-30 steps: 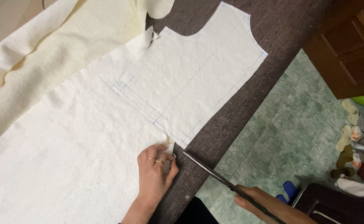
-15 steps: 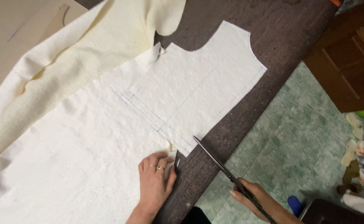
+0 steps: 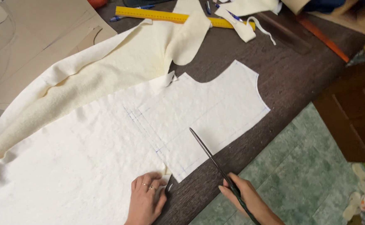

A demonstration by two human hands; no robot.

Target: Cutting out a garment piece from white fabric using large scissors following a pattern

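**Now cutting: scissors laid across the marked cloth**

Plainly, the white cloth (image 3: 107, 166) lies flat on the dark desk (image 3: 282, 79), with its cut, shaped end toward the far right and blue chalk lines drawn across it. The scissors (image 3: 209, 155) lie over its near edge, tip pointing up into the panel; the blades look closed or nearly so. The right hand (image 3: 249, 200) has its grip closed round the handles at the desk edge. The left hand (image 3: 147, 200) lies flat and open on the cloth, fingers spread, holding nothing, just pressing beside a small notch in the near edge.

By my reading, this is mid-cut along the marked line. A next stroke would call for opening the blades on the chalk line while the cloth stays pinned flat.

Further out lie cream fleece (image 3: 99, 79), a yellow ruler (image 3: 170, 16), pens (image 3: 128, 13) and paper patterns (image 3: 32, 37).
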